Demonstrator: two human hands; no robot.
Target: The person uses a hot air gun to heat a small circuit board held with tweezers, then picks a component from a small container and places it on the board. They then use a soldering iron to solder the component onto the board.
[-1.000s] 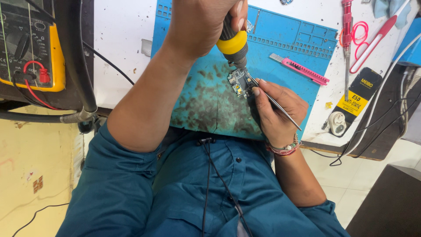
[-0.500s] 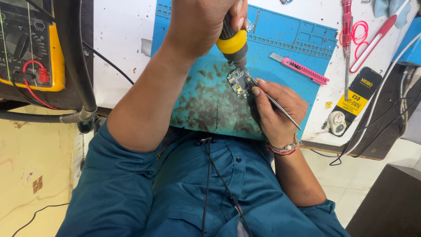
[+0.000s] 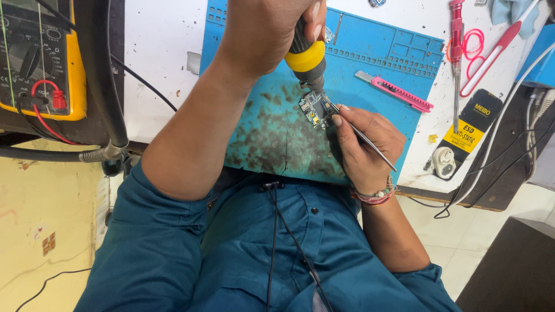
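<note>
With my left hand (image 3: 263,34) gripping the iron (image 3: 306,58) and my right hand (image 3: 367,147) pinching tweezers (image 3: 361,136), a slip could burn the board (image 3: 314,110).

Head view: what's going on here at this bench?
A person in a blue shirt works on a small circuit board lying on a stained blue work mat. The left hand grips a yellow-and-black tool, tip down at the board. The right hand holds a thin metal probe against the board's edge. A pink utility knife lies unused on the mat.
</note>
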